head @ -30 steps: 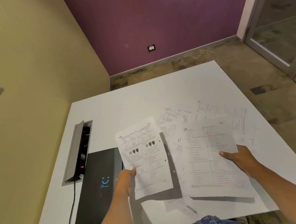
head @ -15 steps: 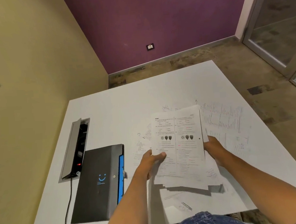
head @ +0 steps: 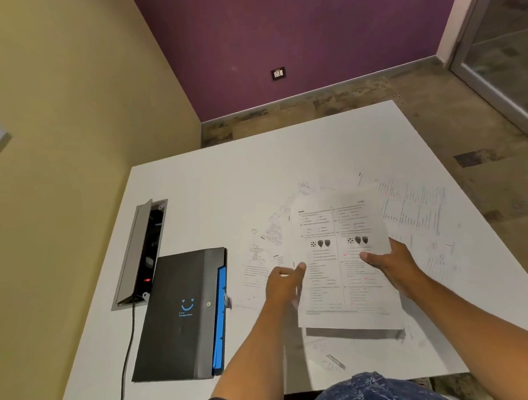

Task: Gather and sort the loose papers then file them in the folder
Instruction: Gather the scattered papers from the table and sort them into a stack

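I hold a stack of printed papers point(head: 340, 275) above the white table point(head: 224, 187), tilted toward me. My left hand point(head: 284, 284) grips its left edge and my right hand point(head: 389, 261) grips its right side, thumb on the top sheet. Loose sheets point(head: 413, 208) lie spread on the table to the right, more loose sheets point(head: 260, 256) lie to the left of the stack, and a scrap point(head: 333, 360) lies below it. The black folder point(head: 177, 315) with blue inner tabs lies shut at the table's left front.
An open cable box point(head: 141, 252) is sunk into the table left of the folder, with a black cable point(head: 126, 365) running off the front edge. The yellow wall is close on the left. My lap is at the front edge.
The sheet from my left hand has been laid onto the pile in my right. Both hands now hold one merged stack, squared up in front of me.
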### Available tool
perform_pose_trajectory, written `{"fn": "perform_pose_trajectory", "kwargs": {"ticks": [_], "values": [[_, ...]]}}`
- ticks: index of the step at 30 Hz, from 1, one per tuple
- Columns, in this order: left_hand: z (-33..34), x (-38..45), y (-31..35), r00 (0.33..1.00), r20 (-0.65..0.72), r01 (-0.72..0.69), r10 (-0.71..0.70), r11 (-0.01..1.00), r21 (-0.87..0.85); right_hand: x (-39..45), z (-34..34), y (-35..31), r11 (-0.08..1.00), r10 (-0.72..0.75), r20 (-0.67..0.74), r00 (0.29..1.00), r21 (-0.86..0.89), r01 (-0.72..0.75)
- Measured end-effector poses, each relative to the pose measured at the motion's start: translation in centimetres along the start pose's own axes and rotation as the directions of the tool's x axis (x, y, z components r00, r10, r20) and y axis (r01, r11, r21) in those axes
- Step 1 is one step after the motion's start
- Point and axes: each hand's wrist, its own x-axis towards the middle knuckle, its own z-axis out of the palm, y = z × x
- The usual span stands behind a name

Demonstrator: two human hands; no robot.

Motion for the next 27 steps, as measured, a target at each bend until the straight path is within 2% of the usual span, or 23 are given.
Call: {"fn": "perform_pose_trajectory", "kwargs": {"ticks": [2, 4, 6, 12, 17, 23, 27], "values": [[-0.4, 0.2, -1.6, 0.978, -0.198, 0.113, -0.067, 0.967, 0.229, -0.2, -1.1, 0.6, 1.0, 0.011, -0.055, 0.998, -0.015, -0.012], [-0.6, 0.1, -3.1, 0.947, -0.286, 0.254, -0.147, 0.888, 0.383, -0.4, -2.2, 1.3, 0.999, 0.03, -0.09, 0.995, -0.035, -0.033], [-0.4, -0.4, -3.9, 0.935, -0.299, 0.315, -0.192, 0.838, 0.446, -0.7, -3.2, 1.7, 0.997, 0.04, -0.122, 0.992, -0.054, -0.046], [0.7, -0.9, -4.8, 0.922, -0.311, 0.377, -0.232, 0.725, 0.577, -1.4, -4.9, 2.1, 0.991, 0.057, -0.126, 0.99, -0.112, -0.071], [0.8, -0.8, -4.7, 0.919, -0.32, 0.38, -0.23, 0.729, 0.569, -1.7, -5.0, 1.8, 0.992, 0.069, -0.122, 0.99, -0.099, -0.081], [1.1, -0.8, -4.6, 0.937, -0.26, 0.344, -0.233, 0.742, 0.575, -1.9, -4.6, 1.4, 0.988, 0.073, -0.123, 0.99, -0.128, -0.089], [1.7, -1.1, -4.3, 0.927, -0.315, 0.348, -0.204, 0.779, 0.521, -2.2, -4.4, 0.9, 0.981, 0.059, -0.126, 0.99, -0.175, -0.081]]}}
